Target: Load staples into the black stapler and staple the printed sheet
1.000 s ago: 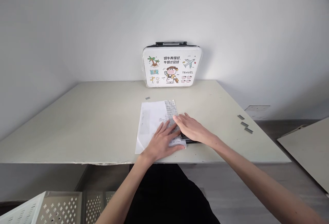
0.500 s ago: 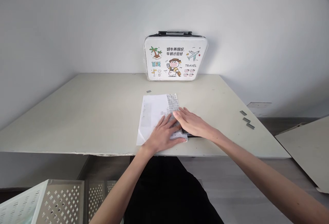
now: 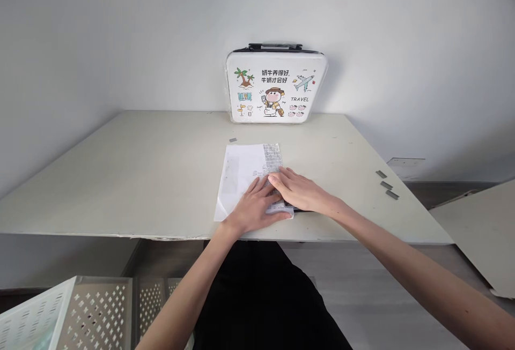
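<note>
A small stack of white paper sheets (image 3: 237,170) lies near the table's front edge, with a dense printed strip along its right side. My left hand (image 3: 257,205) rests flat on the lower part of the sheets, fingers spread. My right hand (image 3: 301,189) covers a black stapler (image 3: 300,210) at the right edge of the paper, palm pressed down over it. Only a dark sliver of the stapler shows beneath the hand. Its jaw and the paper corner are hidden. My right fingertips reach over the printed strip, close to my left fingers.
A white case with cartoon prints (image 3: 277,87) stands against the wall at the back of the table (image 3: 140,178). Several grey staple strips (image 3: 387,185) lie at the right, and one small strip (image 3: 233,140) behind the paper. Perforated white baskets (image 3: 96,312) are below, front left.
The view has tilted slightly, so the table and case sit a little higher. Both hands keep their places on the paper and stapler, with the right hand nearly unchanged.
</note>
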The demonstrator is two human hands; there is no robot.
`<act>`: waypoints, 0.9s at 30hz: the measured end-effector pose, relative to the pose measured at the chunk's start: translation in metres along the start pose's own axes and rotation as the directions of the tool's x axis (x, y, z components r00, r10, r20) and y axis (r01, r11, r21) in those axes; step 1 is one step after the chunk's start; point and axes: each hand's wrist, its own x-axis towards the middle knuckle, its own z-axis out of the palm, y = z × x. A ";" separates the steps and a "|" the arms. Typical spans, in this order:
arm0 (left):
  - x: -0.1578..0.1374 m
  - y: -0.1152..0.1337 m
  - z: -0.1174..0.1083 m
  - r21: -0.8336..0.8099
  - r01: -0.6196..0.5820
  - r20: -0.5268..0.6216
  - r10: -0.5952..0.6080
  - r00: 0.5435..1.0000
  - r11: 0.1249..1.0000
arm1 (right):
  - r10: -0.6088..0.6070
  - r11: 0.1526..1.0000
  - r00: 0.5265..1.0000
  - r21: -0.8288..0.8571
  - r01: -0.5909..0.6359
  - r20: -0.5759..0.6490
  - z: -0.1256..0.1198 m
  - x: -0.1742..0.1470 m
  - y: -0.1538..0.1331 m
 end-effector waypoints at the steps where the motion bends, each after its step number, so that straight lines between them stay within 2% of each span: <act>1: 0.000 0.000 0.000 0.002 -0.002 -0.002 0.002 1.000 1.000 | -0.001 1.000 1.000 -0.002 0.001 0.005 0.000 0.000 0.000; 14: 0.000 0.000 -0.001 0.014 -0.003 0.014 0.002 1.000 1.000 | -0.032 0.999 0.999 -0.014 0.032 0.010 -0.002 0.001 -0.001; 27: 0.000 -0.001 -0.001 -0.008 -0.007 0.009 0.007 1.000 1.000 | 0.010 0.997 0.998 -0.076 -0.005 0.067 -0.004 0.000 -0.004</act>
